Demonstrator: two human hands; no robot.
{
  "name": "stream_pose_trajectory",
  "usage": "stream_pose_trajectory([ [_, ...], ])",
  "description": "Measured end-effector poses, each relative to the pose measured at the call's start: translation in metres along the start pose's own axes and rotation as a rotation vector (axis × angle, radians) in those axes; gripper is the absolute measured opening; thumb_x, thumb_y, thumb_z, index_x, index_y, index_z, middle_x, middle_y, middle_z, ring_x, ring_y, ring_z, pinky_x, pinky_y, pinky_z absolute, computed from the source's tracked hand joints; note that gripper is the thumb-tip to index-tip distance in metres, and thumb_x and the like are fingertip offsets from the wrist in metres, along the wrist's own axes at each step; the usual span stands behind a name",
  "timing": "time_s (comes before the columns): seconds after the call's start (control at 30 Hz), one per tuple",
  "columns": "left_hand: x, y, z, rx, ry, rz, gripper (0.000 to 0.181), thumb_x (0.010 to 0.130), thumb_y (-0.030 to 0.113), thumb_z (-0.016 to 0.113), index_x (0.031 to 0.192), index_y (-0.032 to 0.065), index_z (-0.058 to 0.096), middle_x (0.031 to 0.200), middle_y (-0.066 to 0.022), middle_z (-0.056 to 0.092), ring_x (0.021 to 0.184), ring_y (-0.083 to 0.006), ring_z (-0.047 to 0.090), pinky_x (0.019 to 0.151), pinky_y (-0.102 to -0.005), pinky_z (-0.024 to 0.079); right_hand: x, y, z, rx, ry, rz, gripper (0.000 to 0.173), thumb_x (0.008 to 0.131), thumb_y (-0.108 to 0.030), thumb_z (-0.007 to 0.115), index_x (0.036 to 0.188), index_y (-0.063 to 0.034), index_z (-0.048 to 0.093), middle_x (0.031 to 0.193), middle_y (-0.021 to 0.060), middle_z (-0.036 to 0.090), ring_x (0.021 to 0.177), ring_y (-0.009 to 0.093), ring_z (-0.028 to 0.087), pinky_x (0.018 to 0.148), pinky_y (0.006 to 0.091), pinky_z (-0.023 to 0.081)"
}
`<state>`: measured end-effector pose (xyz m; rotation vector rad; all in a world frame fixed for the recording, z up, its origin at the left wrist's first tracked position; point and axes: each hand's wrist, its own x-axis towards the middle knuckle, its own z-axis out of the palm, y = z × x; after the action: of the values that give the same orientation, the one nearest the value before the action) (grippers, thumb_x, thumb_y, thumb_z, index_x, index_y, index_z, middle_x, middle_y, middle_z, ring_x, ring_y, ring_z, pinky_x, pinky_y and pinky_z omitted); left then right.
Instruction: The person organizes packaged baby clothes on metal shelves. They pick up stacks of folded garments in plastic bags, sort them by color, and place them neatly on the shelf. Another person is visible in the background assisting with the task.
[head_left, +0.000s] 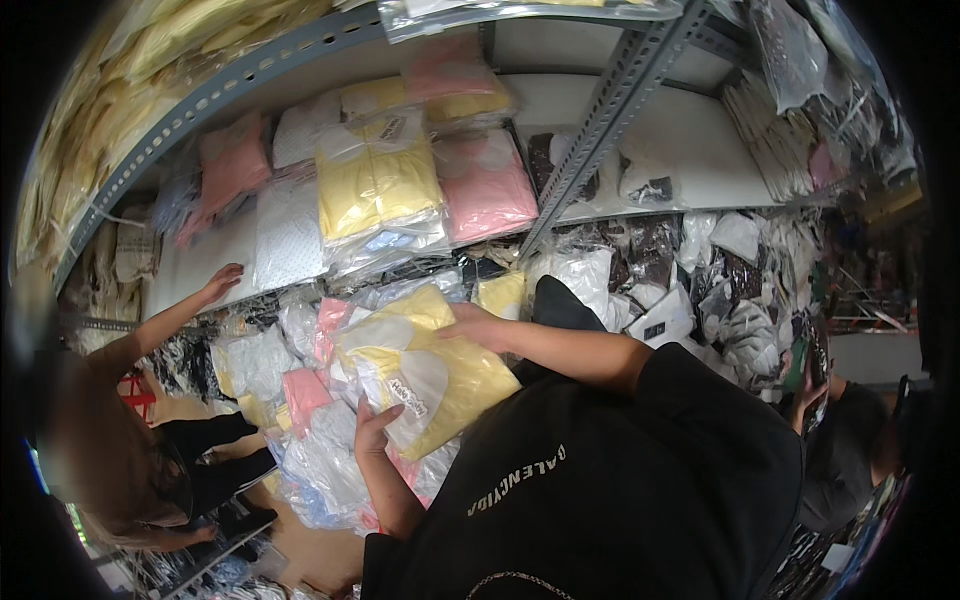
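Between my hands is a yellow garment in a clear plastic bag (469, 382), with pale rounded shapes and a printed label on it. My left hand (376, 426) grips its lower left corner, thumb on top. At the upper edge my right hand (474, 327) holds it, some fingers hidden. Beneath and to the left of it lies a heap of bagged garments (322, 442) in white, pink and pale blue. Beyond, on the shelf (199, 270), sit a yellow bagged garment (379, 184), a pink one (487, 184) and a white dotted one (289, 229).
A perforated metal post (619, 112) rises in front of the shelving. More bagged clothing (739, 330) fills the lower level at right. At left, another person's hand (223, 282) reaches over the shelf edge. A further person (840, 442) stands at right, a bagged item in hand.
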<state>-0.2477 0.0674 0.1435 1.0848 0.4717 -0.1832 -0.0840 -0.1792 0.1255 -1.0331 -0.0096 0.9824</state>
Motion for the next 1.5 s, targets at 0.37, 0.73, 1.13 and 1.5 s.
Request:
stream_pose_trajectory([
  [0.37, 0.027, 0.005, 0.018, 0.144, -0.084, -0.055, 0.075, 0.069, -0.009, 0.070, 0.138, -0.0007, 0.042, 0.122, -0.0133, 0.061, 0.112, -0.0257, 0.059, 0.097, -0.0354, 0.047, -0.017, 0.000, -0.023, -0.017, 0.126, -0.067, 0.049, 0.087, -0.004, 0.066, 0.133, -0.0016, 0.049, 0.125, 0.0085, 0.059, 0.112, 0.018, 0.057, 0.094, 0.0334, 0.048],
  [0.73, 0.029, -0.001, 0.021, 0.126, -0.099, -0.063, 0.070, 0.072, -0.008, 0.072, 0.136, -0.0012, 0.044, 0.124, -0.0099, 0.060, 0.115, -0.0222, 0.056, 0.100, -0.0331, 0.043, -0.012, 0.001, -0.026, -0.071, 0.142, -0.116, 0.048, 0.089, -0.004, 0.065, 0.134, -0.0038, 0.050, 0.124, 0.0080, 0.060, 0.110, 0.018, 0.060, 0.093, 0.0332, 0.050],
  [1.13, 0.025, -0.009, 0.018, 0.116, -0.096, -0.051, 0.062, 0.075, -0.007, 0.071, 0.132, 0.0000, 0.048, 0.120, -0.0094, 0.063, 0.111, -0.0221, 0.060, 0.096, -0.0350, 0.047, -0.010, 0.001, -0.021, -0.060, 0.139, -0.071, 0.043, 0.090, -0.003, 0.064, 0.131, -0.0028, 0.051, 0.119, 0.0070, 0.063, 0.102, 0.016, 0.063, 0.087, 0.0311, 0.053],
  [1.5, 0.026, -0.016, 0.016, 0.076, -0.110, -0.111, 0.062, 0.078, -0.002, 0.072, 0.135, -0.0001, 0.046, 0.121, -0.0097, 0.061, 0.110, -0.0213, 0.059, 0.095, -0.0340, 0.047, -0.007, 0.003, -0.026, -0.086, 0.151, -0.029, 0.043, 0.090, -0.005, 0.065, 0.131, -0.0022, 0.052, 0.118, 0.0081, 0.063, 0.101, 0.017, 0.064, 0.086, 0.0315, 0.052],
])
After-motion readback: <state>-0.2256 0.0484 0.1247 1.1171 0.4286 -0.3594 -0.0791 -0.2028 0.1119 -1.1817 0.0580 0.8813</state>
